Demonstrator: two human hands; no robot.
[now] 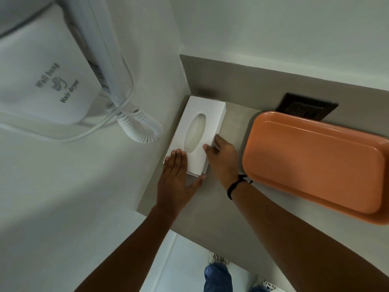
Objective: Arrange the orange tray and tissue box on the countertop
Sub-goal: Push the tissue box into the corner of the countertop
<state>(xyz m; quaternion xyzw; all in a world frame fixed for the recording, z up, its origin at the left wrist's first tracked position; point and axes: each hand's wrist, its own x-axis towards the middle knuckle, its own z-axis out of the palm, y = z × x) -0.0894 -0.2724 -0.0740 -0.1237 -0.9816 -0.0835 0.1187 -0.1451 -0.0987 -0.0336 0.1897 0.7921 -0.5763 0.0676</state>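
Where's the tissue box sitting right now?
The tissue box lies in the countertop's left back corner against the wall, under both hands, left of the orange tray with a gap between them.

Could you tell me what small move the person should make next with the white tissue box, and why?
Probably slide the white rectangular tissue box a touch further into the corner, squaring it with the left wall. Both hands already steady it: the left hand lies flat on its near end, the right hand presses its right side. The orange plastic tray sits apart on the grey countertop, so nothing blocks that nudge.
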